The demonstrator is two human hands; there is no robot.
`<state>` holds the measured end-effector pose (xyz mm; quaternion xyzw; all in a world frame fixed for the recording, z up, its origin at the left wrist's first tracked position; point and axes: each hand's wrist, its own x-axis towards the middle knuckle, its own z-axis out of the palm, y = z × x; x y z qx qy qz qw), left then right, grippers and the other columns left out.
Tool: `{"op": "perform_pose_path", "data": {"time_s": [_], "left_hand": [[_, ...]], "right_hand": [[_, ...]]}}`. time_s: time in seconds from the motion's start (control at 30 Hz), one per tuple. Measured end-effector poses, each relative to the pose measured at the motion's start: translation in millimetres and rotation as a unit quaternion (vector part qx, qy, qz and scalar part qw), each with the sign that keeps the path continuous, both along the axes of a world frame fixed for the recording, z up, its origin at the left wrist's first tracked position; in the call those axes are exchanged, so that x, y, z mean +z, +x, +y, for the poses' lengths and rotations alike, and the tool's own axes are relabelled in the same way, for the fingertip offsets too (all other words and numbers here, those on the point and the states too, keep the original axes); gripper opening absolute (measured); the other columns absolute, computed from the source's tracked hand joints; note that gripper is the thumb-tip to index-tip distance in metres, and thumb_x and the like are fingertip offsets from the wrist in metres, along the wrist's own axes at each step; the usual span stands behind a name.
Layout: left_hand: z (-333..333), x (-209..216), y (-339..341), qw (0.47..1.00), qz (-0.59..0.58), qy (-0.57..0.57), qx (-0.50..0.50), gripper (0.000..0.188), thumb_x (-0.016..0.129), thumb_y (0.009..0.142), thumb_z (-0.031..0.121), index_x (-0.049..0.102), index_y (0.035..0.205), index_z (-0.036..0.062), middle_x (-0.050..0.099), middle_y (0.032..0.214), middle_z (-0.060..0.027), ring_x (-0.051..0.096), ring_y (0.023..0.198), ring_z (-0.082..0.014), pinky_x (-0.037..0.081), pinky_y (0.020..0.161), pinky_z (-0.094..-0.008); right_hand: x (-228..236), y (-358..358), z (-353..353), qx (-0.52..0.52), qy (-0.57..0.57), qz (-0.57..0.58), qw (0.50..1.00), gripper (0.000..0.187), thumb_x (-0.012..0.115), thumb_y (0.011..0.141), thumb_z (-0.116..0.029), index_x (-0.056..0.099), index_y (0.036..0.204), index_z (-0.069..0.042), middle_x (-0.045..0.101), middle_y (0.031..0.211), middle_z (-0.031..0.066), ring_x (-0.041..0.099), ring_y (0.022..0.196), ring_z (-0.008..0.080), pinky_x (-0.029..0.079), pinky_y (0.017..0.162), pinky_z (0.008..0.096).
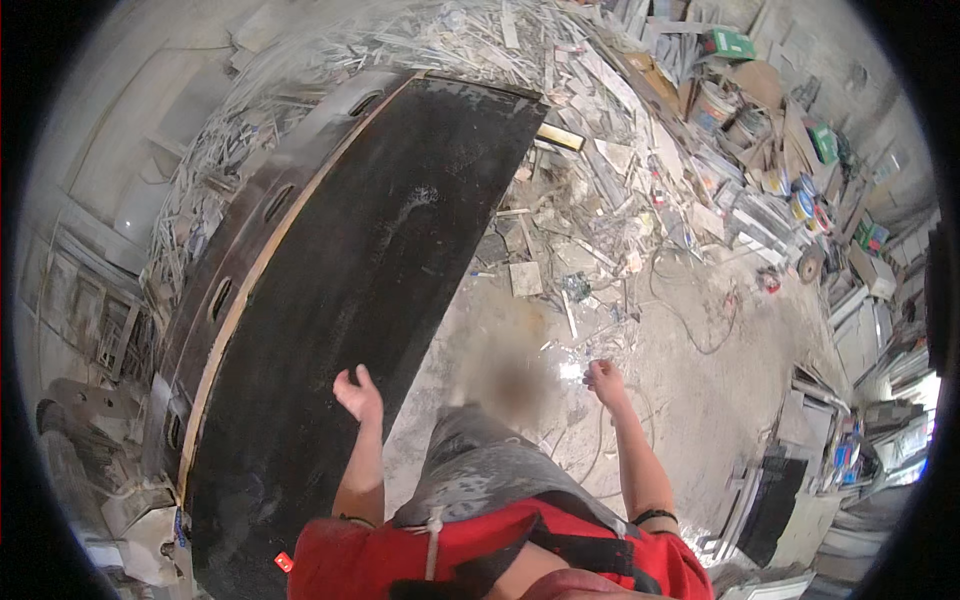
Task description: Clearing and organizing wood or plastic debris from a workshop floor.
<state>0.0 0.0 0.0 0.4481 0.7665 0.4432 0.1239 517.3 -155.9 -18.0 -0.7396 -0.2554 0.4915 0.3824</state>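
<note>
Head view: black slab [370, 270] beside left grip [358, 393]

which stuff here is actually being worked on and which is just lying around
In hand:
- large dark slab, nearest the open left hand
- right hand, loosely curled over the dusty floor

Lying about:
- offcut heap
- paint buckets
- loose cable

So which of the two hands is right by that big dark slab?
The left hand, open with fingers spread at the edge of the dark slab. The right hand is well away from it, over the dusty floor.
</note>
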Motion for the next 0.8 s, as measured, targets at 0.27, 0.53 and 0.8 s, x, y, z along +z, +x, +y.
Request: {"op": "perform_pose_path", "data": {"time_s": [0.27,0.53,0.8], "left_hand": [[171.1,-10.6,265.1,0.985,-0.127,-0.009,-0.116,0.043,0.068,0.090,0.025,0.052,0.116,-0.0054,0.055,0.109,-0.0153,0.055,0.092,-0.0230,0.047,0.082,-0.0366],[348.9,-70.0,480.3,0.886,-0.245,-0.208,-0.335,0.044,0.069,0.091,0.025,0.047,0.117,-0.0021,0.055,0.097,-0.0087,0.054,0.087,-0.0170,0.048,0.076,-0.0347],[505.7,-11.0,682.5,0.848,-0.384,-0.354,-0.092,0.067,0.070,0.086,0.046,0.040,0.128,0.0034,0.053,0.118,-0.0105,0.057,0.092,-0.0210,0.049,0.069,-0.0382]], "right_hand": [[16.6,127.1,104.0,-0.062,-0.031,0.102,0.992,0.030,0.056,0.098,-0.027,0.056,0.107,0.001,0.064,0.082,0.0085,0.064,0.067,0.0156,0.050,0.056,0.0274],[-45.1,299.9,5.5,-0.134,-0.322,-0.030,0.937,0.033,0.053,0.094,-0.027,0.063,0.089,0.004,0.064,0.068,0.0157,0.065,0.057,0.0261,0.049,0.044,0.0391],[-147.7,479.6,68.8,-0.036,-0.404,0.053,0.912,0.040,0.051,0.096,-0.034,0.063,0.093,0.004,0.065,0.071,0.0187,0.067,0.060,0.0312,0.052,0.045,0.0435]]}}
